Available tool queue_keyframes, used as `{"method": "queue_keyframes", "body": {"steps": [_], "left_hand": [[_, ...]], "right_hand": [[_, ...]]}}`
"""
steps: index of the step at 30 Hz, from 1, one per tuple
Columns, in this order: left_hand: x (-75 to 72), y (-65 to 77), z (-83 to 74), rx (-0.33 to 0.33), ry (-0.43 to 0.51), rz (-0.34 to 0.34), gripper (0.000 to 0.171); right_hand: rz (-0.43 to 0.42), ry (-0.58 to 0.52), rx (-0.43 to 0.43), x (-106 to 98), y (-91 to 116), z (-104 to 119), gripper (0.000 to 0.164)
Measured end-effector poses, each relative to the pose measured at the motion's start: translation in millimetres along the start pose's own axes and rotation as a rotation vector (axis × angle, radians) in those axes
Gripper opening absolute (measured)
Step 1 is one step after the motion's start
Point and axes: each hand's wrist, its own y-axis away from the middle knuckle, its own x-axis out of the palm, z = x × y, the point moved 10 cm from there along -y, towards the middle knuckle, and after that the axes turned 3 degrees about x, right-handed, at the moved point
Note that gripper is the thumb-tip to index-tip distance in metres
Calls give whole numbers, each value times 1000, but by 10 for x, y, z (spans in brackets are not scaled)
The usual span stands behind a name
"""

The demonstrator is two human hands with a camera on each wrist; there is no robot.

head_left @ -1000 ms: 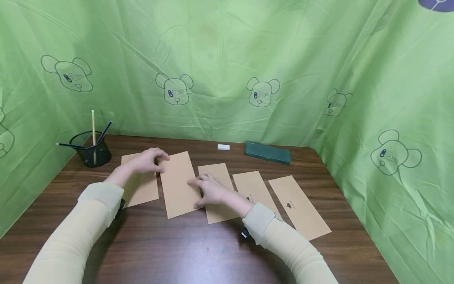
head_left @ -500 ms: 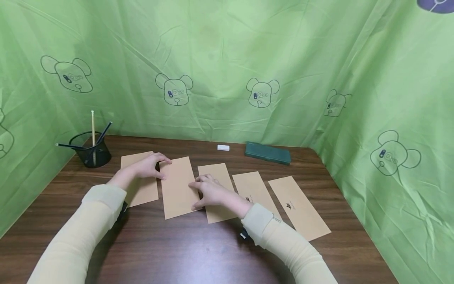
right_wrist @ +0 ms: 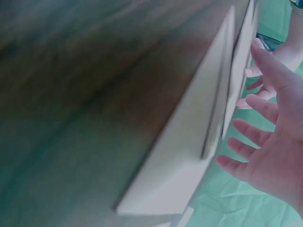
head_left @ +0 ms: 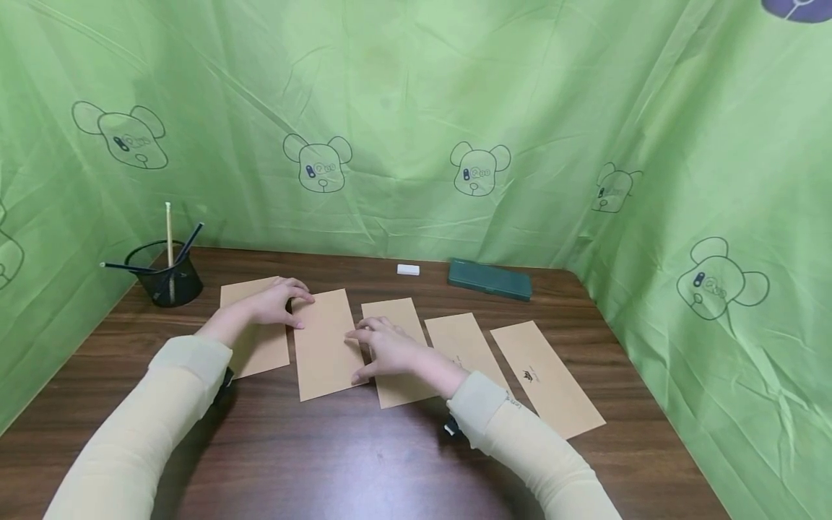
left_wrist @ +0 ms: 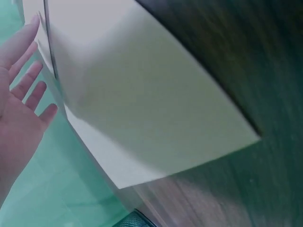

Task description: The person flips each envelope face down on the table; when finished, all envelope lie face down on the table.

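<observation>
Several brown envelopes lie in a row on the wooden table. In the head view, both hands are at the second envelope [head_left: 328, 354] from the left. My left hand [head_left: 273, 303] has its fingertips on that envelope's upper left edge, while its palm and wrist pass over the leftmost envelope [head_left: 263, 350]. At the right edge are the fingertips of my right hand [head_left: 393, 352], which covers part of the third envelope [head_left: 398, 386]. The fingers of both hands look spread and relaxed; the left wrist view shows the left fingers [left_wrist: 34, 97] fairly straight.
Two more envelopes, the fourth [head_left: 461, 332] and the rightmost [head_left: 552, 383], lie to the right; the rightmost bears a small black print. Behind stand a black mesh pen cup [head_left: 174, 285] with pencils, a white eraser [head_left: 408, 269] and a green case [head_left: 490, 279]. Green cloth encloses the table's far sides.
The second envelope's far edge has come slightly nearer, and its left edge now stands further from the leftmost envelope. My left hand shifted a little right; the right hand stayed nearly still.
</observation>
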Motion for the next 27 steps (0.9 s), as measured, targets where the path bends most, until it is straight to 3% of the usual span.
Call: {"method": "queue_keyframes", "body": {"steps": [12,19,27], "left_hand": [[-78,-184,-269,-53,-6,-42,59],[-109,-275,-520,-26,6,-59,66],[-18,-404,-662,-5,27,-79,75]], "right_hand": [[-42,20,-90,-280,321,-97,79],[-49,59,-124,-349,543,-229,80],[-58,30,-149,-343,751,-372,79]]}}
